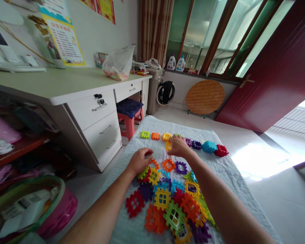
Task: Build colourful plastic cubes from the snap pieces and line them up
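My right hand (179, 146) is over the row at the far side of the cloth, its fingers closed on a yellow interlocking plastic block (168, 145). That block is just in front of another yellow block (166, 137) in the row. Left of it lie an orange block (155, 136) and a lime-green block (145, 135); to the right are purple, dark blue (196, 145), light blue (209, 146) and red (221, 150) ones. My left hand (140, 161) hovers with loosely curved, parted fingers by an orange frame-shaped block (154, 164), at the edge of a mixed heap of blocks (162, 199).
A pale blue cloth (122, 176) covers the low surface under the blocks. To the left stand a desk with drawers (99, 115), a red stool (129, 123) and a pink basket (63, 210). A washing machine (155, 88) and a folded round table (205, 97) are behind.
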Available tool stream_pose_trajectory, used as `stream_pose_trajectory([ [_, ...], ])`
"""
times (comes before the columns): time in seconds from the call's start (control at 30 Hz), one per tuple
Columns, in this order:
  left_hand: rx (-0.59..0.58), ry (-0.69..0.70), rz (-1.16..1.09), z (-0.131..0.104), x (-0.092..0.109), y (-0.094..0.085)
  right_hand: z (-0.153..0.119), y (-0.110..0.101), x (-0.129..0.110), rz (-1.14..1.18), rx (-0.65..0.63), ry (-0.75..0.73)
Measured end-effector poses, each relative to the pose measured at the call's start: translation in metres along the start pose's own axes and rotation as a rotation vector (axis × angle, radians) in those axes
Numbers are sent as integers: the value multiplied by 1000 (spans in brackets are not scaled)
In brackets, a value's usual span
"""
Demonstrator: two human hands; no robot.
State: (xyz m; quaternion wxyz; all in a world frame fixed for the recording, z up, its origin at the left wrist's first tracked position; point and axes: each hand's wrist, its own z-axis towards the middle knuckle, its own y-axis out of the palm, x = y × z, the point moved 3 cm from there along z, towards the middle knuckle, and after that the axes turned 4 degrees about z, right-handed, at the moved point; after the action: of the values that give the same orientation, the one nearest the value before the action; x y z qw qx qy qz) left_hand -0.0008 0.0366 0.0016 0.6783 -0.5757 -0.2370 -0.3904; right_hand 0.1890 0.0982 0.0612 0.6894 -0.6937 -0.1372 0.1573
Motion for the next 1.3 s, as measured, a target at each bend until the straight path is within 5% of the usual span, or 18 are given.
stream_pose_trajectory([
  [0.2, 27, -14, -32, 0, -6, 4, 41, -24, 15, 4, 127, 30],
  [0.47, 15, -38, -51, -1, -6, 4, 76, -3, 24, -24, 1, 61],
  [1.3, 0, -31, -38, -1, -4, 1, 78, 11, 27, -25, -115, 59],
])
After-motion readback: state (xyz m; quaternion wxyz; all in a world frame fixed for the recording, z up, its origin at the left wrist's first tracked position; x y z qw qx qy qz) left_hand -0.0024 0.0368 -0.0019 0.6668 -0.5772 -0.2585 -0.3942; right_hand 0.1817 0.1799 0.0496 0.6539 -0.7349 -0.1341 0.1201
